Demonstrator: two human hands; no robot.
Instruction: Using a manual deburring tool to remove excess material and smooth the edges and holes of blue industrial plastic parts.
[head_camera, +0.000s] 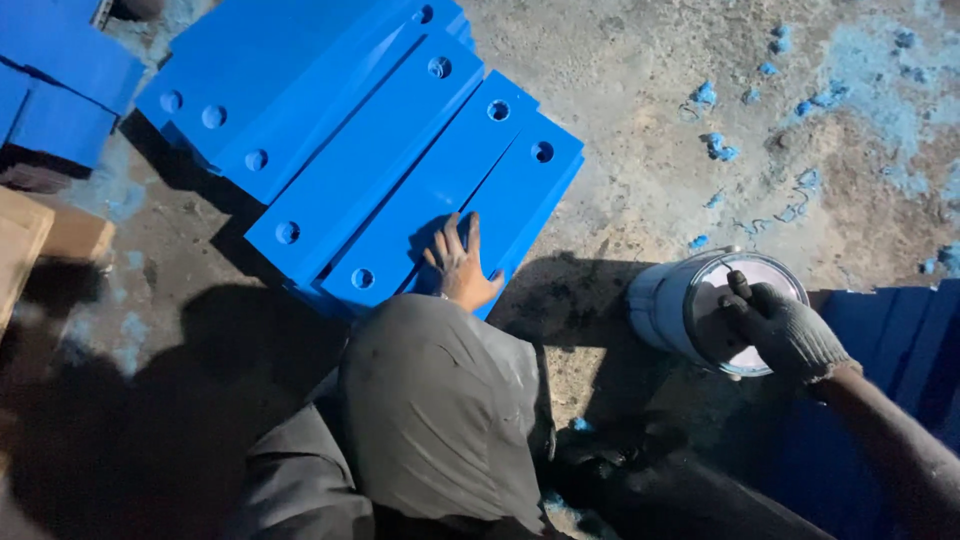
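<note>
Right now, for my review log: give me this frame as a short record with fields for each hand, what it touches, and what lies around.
left hand: bare hand pressed flat on a blue slab
right hand: gloved hand on the open top of a white can
slabs: several long blue slabs with round holes, lying side by side on the floor
can: tilted toward the camera
floor: rough concrete with blue flecks
foreground: knee in grey trousers

Right hand (790, 335) in dark knitted glove; left hand (462, 268) ungloved; grey trousers (440, 410), dusty at knee.
</note>
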